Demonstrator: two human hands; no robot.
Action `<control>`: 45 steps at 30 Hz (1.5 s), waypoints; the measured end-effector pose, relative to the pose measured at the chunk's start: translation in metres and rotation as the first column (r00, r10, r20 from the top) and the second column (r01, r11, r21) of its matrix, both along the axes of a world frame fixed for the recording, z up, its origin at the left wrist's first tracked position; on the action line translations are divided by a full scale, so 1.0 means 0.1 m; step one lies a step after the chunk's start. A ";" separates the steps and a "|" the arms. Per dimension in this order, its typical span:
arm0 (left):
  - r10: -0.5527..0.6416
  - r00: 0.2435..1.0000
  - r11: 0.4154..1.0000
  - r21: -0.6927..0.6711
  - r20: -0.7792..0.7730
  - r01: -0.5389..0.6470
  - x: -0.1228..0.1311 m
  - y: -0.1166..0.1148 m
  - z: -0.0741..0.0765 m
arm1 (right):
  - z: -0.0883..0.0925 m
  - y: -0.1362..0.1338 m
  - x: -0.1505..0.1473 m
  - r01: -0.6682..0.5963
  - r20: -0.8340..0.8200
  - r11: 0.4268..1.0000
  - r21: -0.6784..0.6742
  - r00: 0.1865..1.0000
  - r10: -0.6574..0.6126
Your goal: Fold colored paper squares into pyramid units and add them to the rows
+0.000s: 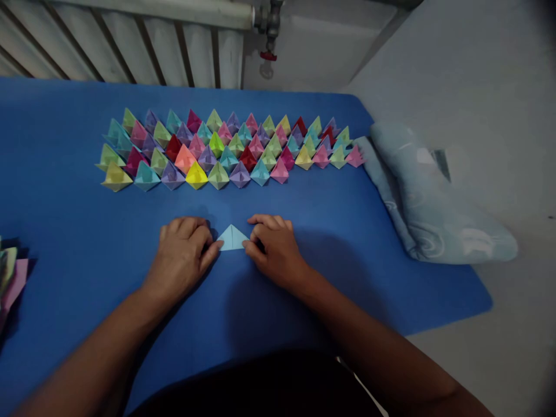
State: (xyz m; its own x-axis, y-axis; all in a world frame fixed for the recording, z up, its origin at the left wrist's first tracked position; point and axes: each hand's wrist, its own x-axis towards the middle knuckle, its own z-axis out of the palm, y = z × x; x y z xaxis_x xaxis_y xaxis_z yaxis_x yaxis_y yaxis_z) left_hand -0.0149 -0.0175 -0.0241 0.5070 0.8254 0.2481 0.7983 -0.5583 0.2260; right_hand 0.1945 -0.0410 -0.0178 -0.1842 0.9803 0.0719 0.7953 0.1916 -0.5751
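Several coloured paper pieces (15, 284), pink and yellow among them, sit at the left edge of the frame on a blue tabletop (78, 231). A ribbed radiator (87, 35) occupies the upper left. The left hand (182, 249), left of centre, has its fingers curled and pinches the left corner of a folded light-blue paper (232, 237) with the thumb. This paper lies at the centre of the frame, triangular, apex toward the top, with a vertical line running down from the apex. Above it, multicoloured origami boats (228, 159) stand in closely packed rows extending from left to right of centre. The right hand (275, 246) grips the paper's right corner between thumb and bent fingers. A radiator valve (273, 23) with a red handle (268, 56) is mounted at upper centre. A folded pale-blue cloth (434, 202) with white swirls lies at the right, partly overhanging the tabletop's edge.
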 end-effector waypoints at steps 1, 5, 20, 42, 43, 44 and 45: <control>0.005 1.000 1.000 0.014 -0.004 -0.005 0.00 -0.01 0.00 | 0.00 0.00 0.00 0.003 -0.003 1.000 0.001 1.000 -0.003; -0.063 0.998 0.991 0.118 0.002 0.063 0.01 -0.03 0.01 | -0.01 -0.01 0.01 0.023 -0.011 1.000 -0.002 1.000 -0.023; -0.243 0.970 0.966 0.095 -0.002 0.242 -0.06 0.01 -0.05 | -0.05 -0.01 0.15 0.080 0.061 0.992 0.094 0.994 -0.086; -0.223 0.974 0.964 0.160 0.044 0.213 -0.06 0.05 -0.19 | -0.09 -0.10 -0.17 0.146 0.048 0.980 0.134 0.987 -0.153; -0.222 0.974 0.964 0.159 0.046 0.213 -0.06 0.06 -0.19 | -0.08 -0.10 -0.17 0.143 0.053 0.982 0.126 0.987 -0.150; -0.222 0.974 0.965 0.156 0.046 0.213 -0.06 0.06 -0.19 | -0.08 -0.10 -0.17 0.138 0.049 0.984 0.115 0.988 -0.145; -0.223 0.974 0.965 0.152 0.045 0.214 -0.06 0.06 -0.19 | -0.07 -0.10 -0.17 0.138 0.039 0.985 0.106 0.989 -0.142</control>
